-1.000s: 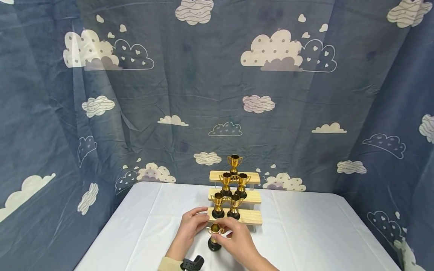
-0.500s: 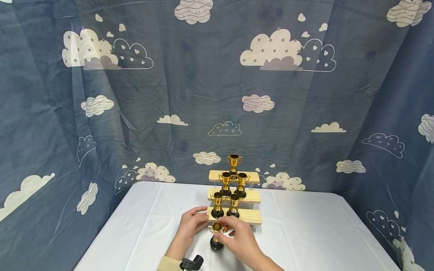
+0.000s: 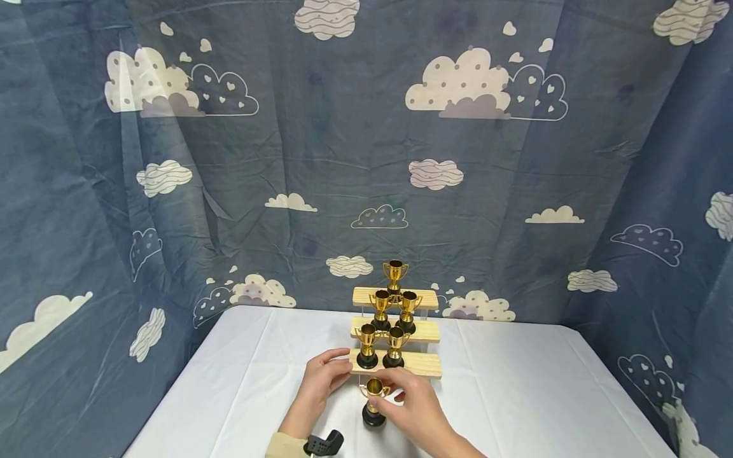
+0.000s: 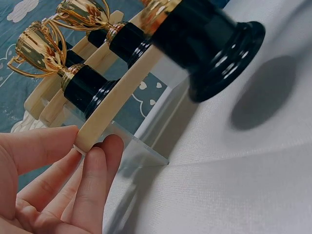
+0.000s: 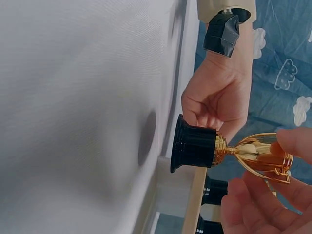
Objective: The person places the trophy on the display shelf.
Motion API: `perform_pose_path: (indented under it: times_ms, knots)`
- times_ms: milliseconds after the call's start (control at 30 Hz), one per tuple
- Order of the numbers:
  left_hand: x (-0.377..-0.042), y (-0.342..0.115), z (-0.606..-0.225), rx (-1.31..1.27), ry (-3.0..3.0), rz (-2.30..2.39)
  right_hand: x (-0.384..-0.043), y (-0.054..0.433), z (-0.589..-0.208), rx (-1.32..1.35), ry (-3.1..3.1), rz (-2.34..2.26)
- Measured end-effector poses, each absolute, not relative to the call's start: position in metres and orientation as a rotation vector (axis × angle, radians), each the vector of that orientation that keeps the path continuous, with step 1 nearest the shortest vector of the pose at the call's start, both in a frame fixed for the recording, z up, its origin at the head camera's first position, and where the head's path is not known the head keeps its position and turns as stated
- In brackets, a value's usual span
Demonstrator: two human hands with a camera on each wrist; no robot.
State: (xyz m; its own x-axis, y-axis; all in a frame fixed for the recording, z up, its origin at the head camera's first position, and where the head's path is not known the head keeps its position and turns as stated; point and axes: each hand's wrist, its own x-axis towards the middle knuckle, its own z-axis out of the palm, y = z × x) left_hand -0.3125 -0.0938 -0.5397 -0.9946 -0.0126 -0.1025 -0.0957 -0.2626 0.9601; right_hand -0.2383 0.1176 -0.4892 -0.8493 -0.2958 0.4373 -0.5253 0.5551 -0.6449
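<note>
A small gold trophy cup (image 3: 374, 416) with a black base hangs above the white tablecloth, in front of a tiered wooden stand (image 3: 425, 364). My right hand (image 3: 417, 408) pinches it by the gold cup and a handle, thumb against fingers. The base floats clear of the cloth, with its shadow below, in the right wrist view. My left hand (image 3: 321, 381) grips the left end of the lowest board (image 4: 117, 105) between thumb and fingers. Two matching trophies stand side by side on that board's left and middle, such as the left one (image 3: 367, 346).
Two trophies stand on the middle board (image 3: 426, 331) and one trophy (image 3: 395, 275) on the top board (image 3: 426, 298). Clear supports hold the boards apart. White cloth (image 3: 515, 394) spreads on both sides, and a blue cloud-print curtain (image 3: 487, 248) hangs behind.
My right hand has carried the trophy a little to the right, along the front of the stand. My left hand has stayed at the board's end.
</note>
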Motion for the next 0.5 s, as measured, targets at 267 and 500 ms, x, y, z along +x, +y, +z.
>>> perform_pose_path:
  times_ms: [267, 500]
  knots:
    - [-0.313, -0.094, -0.539, -0.132, 1.882, 2.447, -0.234, 0.130, -0.487, 0.649, -2.540, 1.187]
    - [-0.313, -0.094, -0.539, -0.140, 1.874, 2.438, -0.233, 0.140, -0.485, 0.625, -2.545, 1.180]
